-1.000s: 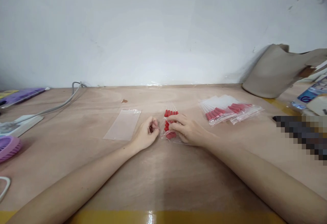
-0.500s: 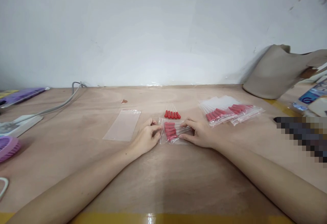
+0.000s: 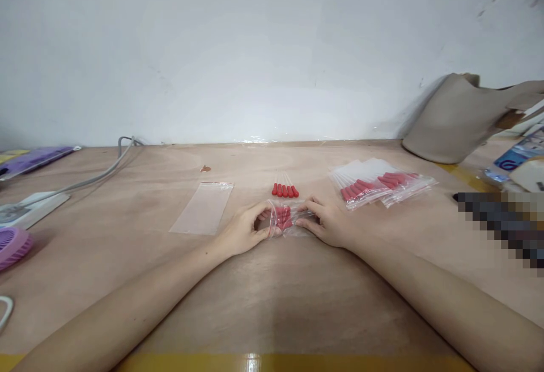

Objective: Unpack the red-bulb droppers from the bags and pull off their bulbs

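Note:
Between my hands lies a clear zip bag (image 3: 293, 230) with several red-bulbed droppers (image 3: 283, 216) inside, their bulbs toward the left. My left hand (image 3: 249, 227) is curled around the bag's left, zip end, thumb at the near edge and fingers at the far edge. My right hand (image 3: 325, 222) grips the bag's right part over the thin clear tubes, thumb and fingertips bent. Just beyond the bag, a row of loose droppers (image 3: 285, 191) rests with red bulbs facing me. A flat zip bag (image 3: 204, 209) lies left of my left hand.
Filled bags of droppers (image 3: 361, 188) overlap at the right. Farther right stand a beige bag (image 3: 446, 120) and a blue-and-white packet (image 3: 516, 154). A grey cable (image 3: 97, 175), a purple fan-like object (image 3: 15, 246) and a purple packet (image 3: 40, 159) occupy the left side.
My left hand has opened wider and moved slightly right, its thumb and fingers now spanning the bag's zip end. The bulbs inside sit more bunched. My right hand stays nearly in place.

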{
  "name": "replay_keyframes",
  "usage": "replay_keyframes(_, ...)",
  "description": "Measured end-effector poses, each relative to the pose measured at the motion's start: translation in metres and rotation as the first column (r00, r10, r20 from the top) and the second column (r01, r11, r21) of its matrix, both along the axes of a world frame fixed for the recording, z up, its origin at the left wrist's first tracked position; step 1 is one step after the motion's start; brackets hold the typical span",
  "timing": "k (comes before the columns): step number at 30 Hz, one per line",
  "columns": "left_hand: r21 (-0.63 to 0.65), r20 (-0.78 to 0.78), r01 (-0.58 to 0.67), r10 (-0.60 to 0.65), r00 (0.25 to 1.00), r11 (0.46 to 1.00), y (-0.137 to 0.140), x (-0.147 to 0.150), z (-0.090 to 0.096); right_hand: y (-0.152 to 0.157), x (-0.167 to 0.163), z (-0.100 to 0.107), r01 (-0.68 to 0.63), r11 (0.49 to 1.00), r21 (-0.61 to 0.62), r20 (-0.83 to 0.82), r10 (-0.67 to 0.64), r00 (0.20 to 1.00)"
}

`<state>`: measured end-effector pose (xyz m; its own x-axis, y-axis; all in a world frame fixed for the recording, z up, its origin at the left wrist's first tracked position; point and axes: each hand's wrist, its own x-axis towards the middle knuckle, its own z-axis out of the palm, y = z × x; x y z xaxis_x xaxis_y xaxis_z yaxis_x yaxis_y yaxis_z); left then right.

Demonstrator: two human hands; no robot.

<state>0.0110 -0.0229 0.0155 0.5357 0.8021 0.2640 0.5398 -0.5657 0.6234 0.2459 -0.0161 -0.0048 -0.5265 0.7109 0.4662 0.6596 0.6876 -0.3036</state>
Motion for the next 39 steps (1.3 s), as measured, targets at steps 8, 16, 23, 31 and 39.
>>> replay_keyframes(8,0.049,-0.094,-0.042,0.046,0.994,0.998,-0.005,0.005,0.002,-0.001,-0.002,0.002,0.039,0.999,0.030,0.043,-0.040,0.998)
replay_keyframes(16,-0.014,0.008,0.011,-0.010,1.000,1.000,-0.008,0.011,-0.003,-0.003,-0.003,0.003,0.070,0.997,0.041,0.036,-0.072,0.997)
replay_keyframes(23,-0.008,0.013,-0.004,0.004,1.000,1.000,-0.006,0.011,-0.003,-0.003,-0.004,0.004,0.038,0.998,0.052,0.024,-0.039,0.999)
replay_keyframes(31,-0.116,0.177,0.006,0.015,0.984,0.993,0.000,0.001,-0.003,0.000,-0.002,0.001,0.019,1.000,0.002,-0.031,-0.019,0.999)
replay_keyframes(39,-0.269,0.092,0.043,-0.018,0.996,0.962,0.040,-0.081,0.065,0.002,-0.001,-0.002,-0.002,0.999,-0.044,-0.055,0.000,0.999)
